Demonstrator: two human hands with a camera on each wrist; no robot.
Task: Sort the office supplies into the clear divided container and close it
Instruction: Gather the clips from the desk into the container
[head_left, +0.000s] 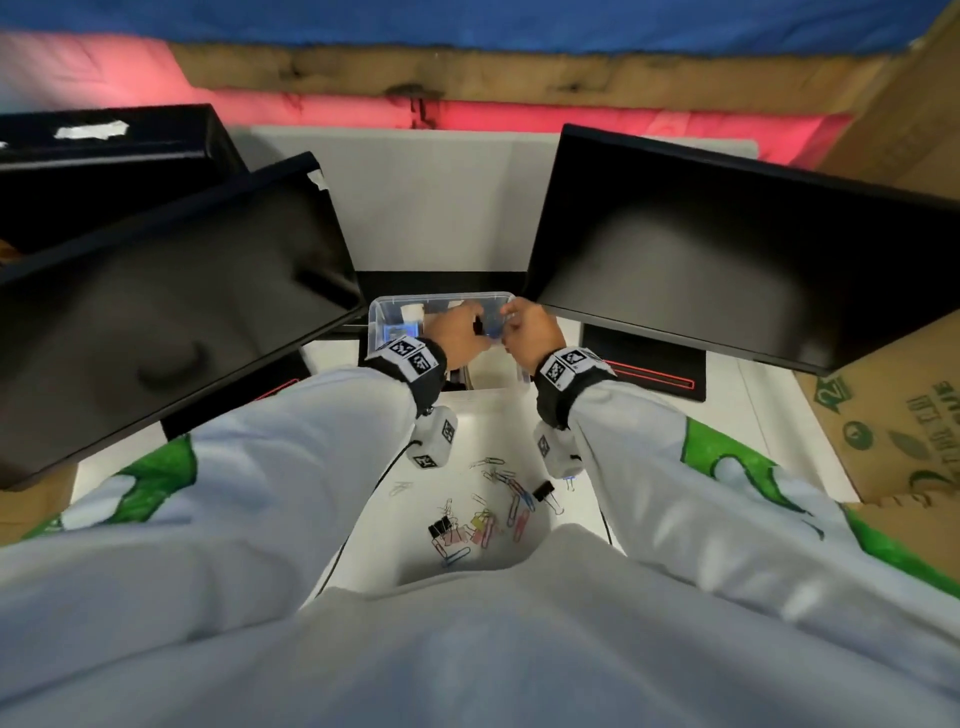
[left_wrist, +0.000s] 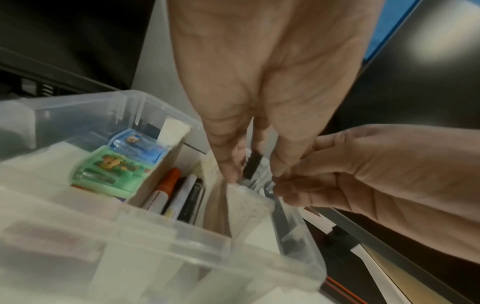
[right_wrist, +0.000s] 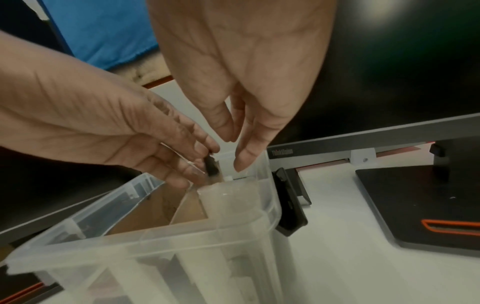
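Note:
The clear divided container (head_left: 379, 312) stands open between two monitors, also seen in the left wrist view (left_wrist: 78, 109) and the right wrist view (right_wrist: 155, 232). My left hand (head_left: 475, 325) (left_wrist: 249, 174) (right_wrist: 205, 164) hangs over its right compartment and pinches a black binder clip (left_wrist: 252, 164) (right_wrist: 211, 166). My right hand (head_left: 511, 317) (right_wrist: 233, 152) (left_wrist: 280, 185) points its fingers down at the container's far right corner, close to the left fingertips; I see nothing between them. Green and blue staple boxes (left_wrist: 111, 166) and several pens (left_wrist: 168, 189) lie in other compartments. Loose paper clips and binder clips (head_left: 488, 514) lie on the table near my body.
Two black monitors (head_left: 171, 312) (head_left: 743, 249) overhang the container on both sides. The right monitor's base (right_wrist: 428, 205) stands on the white table beside the container. A black latch (right_wrist: 288, 201) hangs on the container's right wall. A cardboard box (head_left: 893, 415) stands at the far right.

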